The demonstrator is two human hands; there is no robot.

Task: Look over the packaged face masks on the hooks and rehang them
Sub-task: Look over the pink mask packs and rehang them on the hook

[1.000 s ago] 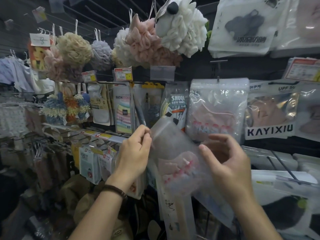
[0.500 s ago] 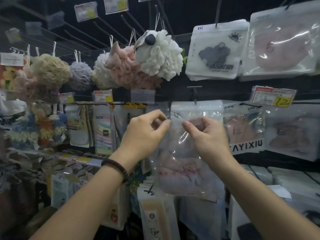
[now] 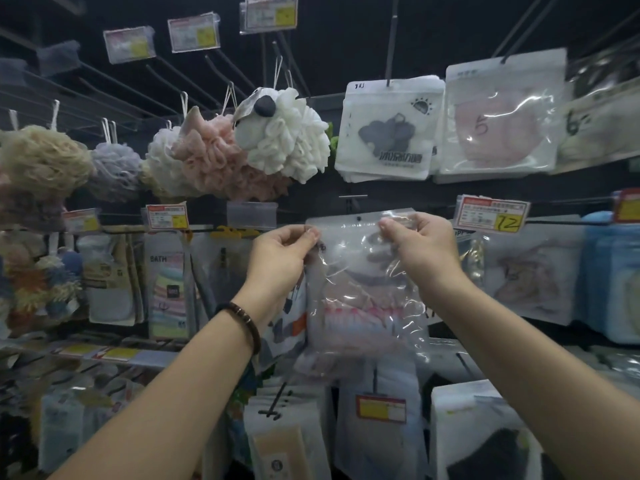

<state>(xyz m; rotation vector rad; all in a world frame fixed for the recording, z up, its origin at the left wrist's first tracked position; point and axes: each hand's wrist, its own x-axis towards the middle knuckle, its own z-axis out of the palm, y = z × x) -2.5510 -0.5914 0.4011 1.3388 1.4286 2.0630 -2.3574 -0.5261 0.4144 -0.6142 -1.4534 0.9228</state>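
Note:
A clear plastic packet with a pink face mask (image 3: 360, 306) hangs in front of me at the middle row of hooks. My left hand (image 3: 280, 258) pinches its top left corner. My right hand (image 3: 420, 247) pinches its top right corner. The packet's top edge, with a small hanging hole (image 3: 358, 218), sits level with the end of a black hook (image 3: 352, 199); whether the hole is on the hook I cannot tell. More packaged masks hang above: a white packet with a dark mask (image 3: 388, 129) and a clear packet with a pink mask (image 3: 498, 119).
Bath sponges (image 3: 280, 136) hang on hooks at upper left. Price tags (image 3: 491, 214) stick out on the hook ends. Bath towels (image 3: 169, 285) hang left of my hands. Further packets (image 3: 530, 275) hang to the right and on lower hooks (image 3: 377, 410).
Both hands lifted the mask packet from waist height up to the hook row and spread to its two top corners. My view tilted upward.

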